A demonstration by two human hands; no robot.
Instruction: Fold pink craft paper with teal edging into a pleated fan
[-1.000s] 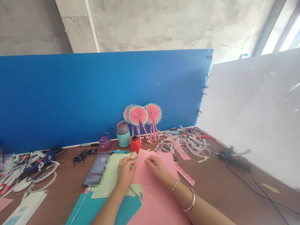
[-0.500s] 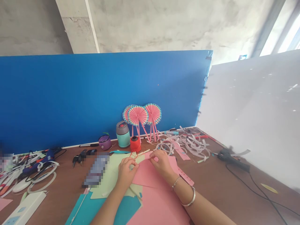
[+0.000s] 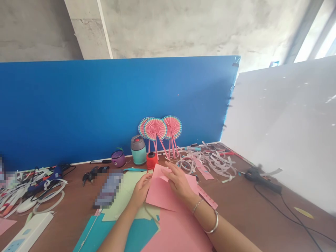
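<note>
A sheet of pink paper is tilted up between my hands, its top left corner raised. My left hand holds the sheet by its left edge, the fingertips partly hidden behind it. On the upper right part of the sheet, my right hand grips it with fingers fairly straight and the thumb side towards the left. Under it lie a larger pink sheet, pale green sheets and teal sheets.
Pink pleated paper fans lean on the blue partition. In front stand a teal and grey jar, a red bottle and a purple pot. White paper strips lie right; a glue gun and power strip flank.
The pink paper has risen and tilted, its top left corner now standing up between my hands. My right hand has straightened its fingers over it; my left fingers have shifted to its left edge.
</note>
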